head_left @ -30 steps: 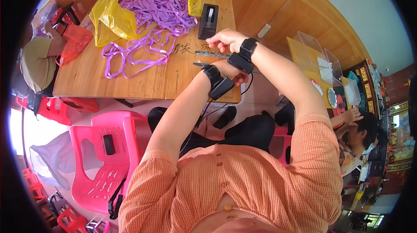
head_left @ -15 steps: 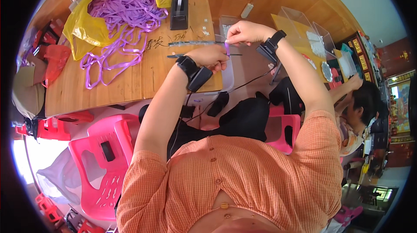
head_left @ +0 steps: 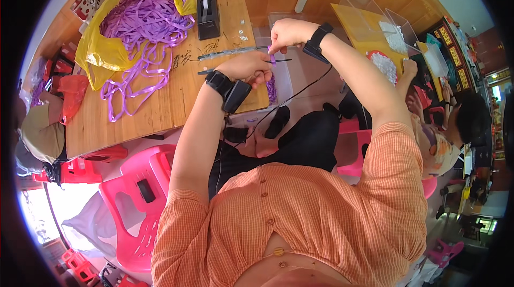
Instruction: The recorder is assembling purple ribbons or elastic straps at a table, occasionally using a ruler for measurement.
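My left hand rests curled at the near edge of the wooden table, fingers closed on the lower end of a short purple ribbon piece; my right hand is raised just above it, thumb and forefinger pinching the upper end of the same strip. The ribbon thus runs between the two hands, just off the table's right edge and above a clear plastic bin in which more purple ribbon shows. Both wrists carry black bands, and a thin black cable runs down from the right one. On the table just beside my left hand lie a metal ruler and a thin dark rod-like tool, whose kind I cannot tell. Farther back stands a black tape dispenser, and to its left a yellow plastic bag spills a heap of purple ribbon loops across the boards. Pink plastic stools stand below the table. At far right, another person's hand reaches toward white pieces on a yellow surface.
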A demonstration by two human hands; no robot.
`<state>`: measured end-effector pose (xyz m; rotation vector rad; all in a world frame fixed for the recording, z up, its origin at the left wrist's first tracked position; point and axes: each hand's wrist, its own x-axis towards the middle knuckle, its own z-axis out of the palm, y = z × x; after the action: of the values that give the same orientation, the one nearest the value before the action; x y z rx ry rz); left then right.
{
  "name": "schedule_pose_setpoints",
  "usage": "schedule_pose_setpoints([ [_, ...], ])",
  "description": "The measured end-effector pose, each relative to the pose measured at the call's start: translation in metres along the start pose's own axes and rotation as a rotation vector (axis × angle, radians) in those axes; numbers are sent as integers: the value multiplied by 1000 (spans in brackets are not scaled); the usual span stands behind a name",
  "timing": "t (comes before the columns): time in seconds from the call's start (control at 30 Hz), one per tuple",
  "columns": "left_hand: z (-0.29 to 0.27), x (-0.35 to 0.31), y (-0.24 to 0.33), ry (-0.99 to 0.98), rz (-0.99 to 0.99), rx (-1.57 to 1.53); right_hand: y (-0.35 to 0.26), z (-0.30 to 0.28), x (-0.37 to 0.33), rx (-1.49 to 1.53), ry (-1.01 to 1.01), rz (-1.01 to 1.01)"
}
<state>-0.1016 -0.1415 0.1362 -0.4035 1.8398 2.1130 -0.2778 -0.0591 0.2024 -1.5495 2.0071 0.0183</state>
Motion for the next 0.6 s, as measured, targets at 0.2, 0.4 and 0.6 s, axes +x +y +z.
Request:
schedule_pose_setpoints([
  [0.2,0,3,2,-5,1,23,9,1,1,-199,64,131],
  [0.4,-1,3,0,-7,19,38,26,16,7,-124,193,-399],
  [0.6,1,1,0,27,5,-8,25,20,10,-335,148,-540],
])
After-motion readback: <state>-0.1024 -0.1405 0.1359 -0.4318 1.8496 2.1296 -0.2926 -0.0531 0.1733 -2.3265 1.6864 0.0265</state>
